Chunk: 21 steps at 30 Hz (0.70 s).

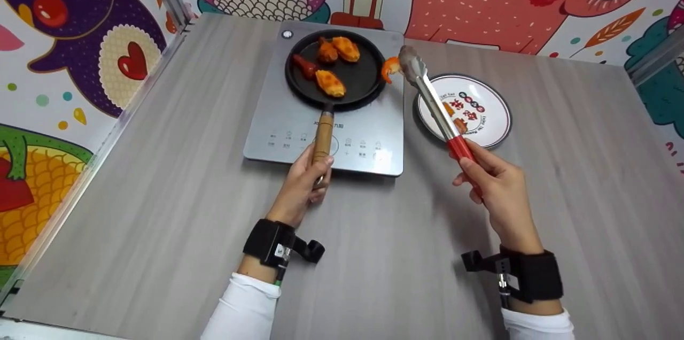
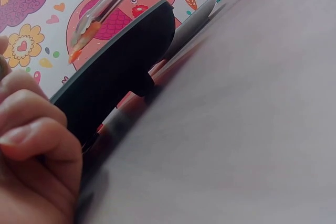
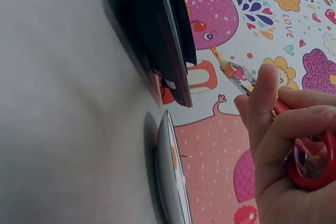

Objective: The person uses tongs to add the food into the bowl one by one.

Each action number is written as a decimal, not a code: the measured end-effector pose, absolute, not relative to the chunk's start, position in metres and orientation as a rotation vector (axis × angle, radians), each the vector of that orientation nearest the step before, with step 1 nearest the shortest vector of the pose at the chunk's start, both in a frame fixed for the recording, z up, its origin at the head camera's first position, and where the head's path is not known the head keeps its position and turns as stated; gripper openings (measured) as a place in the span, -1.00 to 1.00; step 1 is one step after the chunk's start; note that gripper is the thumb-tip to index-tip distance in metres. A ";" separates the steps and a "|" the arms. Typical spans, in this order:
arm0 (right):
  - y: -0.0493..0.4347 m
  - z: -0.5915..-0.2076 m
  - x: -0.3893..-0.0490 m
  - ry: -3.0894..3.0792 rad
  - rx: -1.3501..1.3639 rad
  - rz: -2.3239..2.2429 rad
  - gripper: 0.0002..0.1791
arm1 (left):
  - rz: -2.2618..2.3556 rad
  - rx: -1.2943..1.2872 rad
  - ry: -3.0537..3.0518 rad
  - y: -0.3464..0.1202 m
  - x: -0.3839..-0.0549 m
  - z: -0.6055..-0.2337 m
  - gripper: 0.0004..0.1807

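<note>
The left hand (image 1: 305,179) has its fingers wrapped firmly round the pan's wooden handle (image 1: 323,139). The right hand (image 1: 502,185) holds the red grip of the tongs (image 1: 437,110), its fingers curled round it. Just beyond, the white plate (image 1: 494,115) sits on the counter (image 1: 181,179), some of its printed pictures covered by the tongs. On the silver cooker (image 1: 267,121) stands the black pan (image 1: 366,83) with four glossy pieces (image 1: 330,83), yellow-orange and reddish-brown.

The tongs' tip pinches a bright orange piece, probably a shrimp (image 1: 390,68) — small, curled, with paler bands. From above it lies across the pan's right edge; the right wrist view shows it raised, apart from the pan. One end is hidden in the tongs — and in the left wrist view the handle is nearly all cut off. Farthest back is the cartoon wall (image 1: 481,8).
</note>
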State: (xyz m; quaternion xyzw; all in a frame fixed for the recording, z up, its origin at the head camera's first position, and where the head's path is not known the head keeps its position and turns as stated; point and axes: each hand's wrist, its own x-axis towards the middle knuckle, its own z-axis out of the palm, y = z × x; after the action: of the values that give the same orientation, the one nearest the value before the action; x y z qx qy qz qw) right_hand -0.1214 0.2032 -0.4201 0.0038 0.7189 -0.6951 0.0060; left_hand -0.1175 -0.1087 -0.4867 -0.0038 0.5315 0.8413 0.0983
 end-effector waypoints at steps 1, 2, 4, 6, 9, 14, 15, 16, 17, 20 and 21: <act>0.202 -0.421 -0.123 2.244 0.010 -2.177 -0.51 | 2.489 -0.006 1.573 -0.109 -0.118 -0.487 -0.29; 0.201 -0.421 -0.125 2.243 0.010 -2.176 -0.51 | 2.489 -0.003 1.574 -0.108 -0.118 -0.487 -0.29; 0.197 -0.422 -0.128 2.241 0.005 -2.173 -0.50 | 2.489 0.000 1.578 -0.108 -0.118 -0.487 -0.29; 0.193 -0.423 -0.130 2.244 -0.003 -2.164 -0.50 | 2.491 0.004 1.583 -0.109 -0.118 -0.486 -0.30; 0.185 -0.422 -0.133 2.243 -0.017 -2.146 -0.50 | 2.492 0.009 1.587 -0.109 -0.118 -0.486 -0.31; 0.176 -0.415 -0.132 2.249 -0.032 -2.114 -0.53 | 2.493 -0.007 1.590 -0.109 -0.117 -0.485 -0.30; 0.174 -0.414 -0.131 2.247 -0.032 -2.114 -0.53 | 2.493 -0.013 1.590 -0.109 -0.117 -0.485 -0.29; 0.173 -0.413 -0.131 2.252 -0.026 -2.109 -0.54 | 2.490 -0.017 1.593 -0.109 -0.117 -0.485 -0.28; 0.172 -0.412 -0.131 2.252 -0.023 -2.107 -0.54 | 2.487 -0.020 1.597 -0.109 -0.117 -0.485 -0.28; 0.169 -0.412 -0.131 2.253 -0.021 -2.095 -0.53 | 2.478 -0.025 1.603 -0.109 -0.117 -0.485 -0.28; 0.168 -0.412 -0.131 2.260 -0.021 -2.084 -0.53 | 2.478 -0.026 1.605 -0.109 -0.117 -0.485 -0.28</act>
State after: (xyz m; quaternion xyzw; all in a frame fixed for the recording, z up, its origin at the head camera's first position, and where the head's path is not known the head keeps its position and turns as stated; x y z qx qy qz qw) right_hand -0.1313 0.1684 -0.4117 -0.0067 0.7346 -0.6776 0.0338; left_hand -0.1171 -0.1088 -0.4850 -0.0087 0.5414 0.8354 0.0945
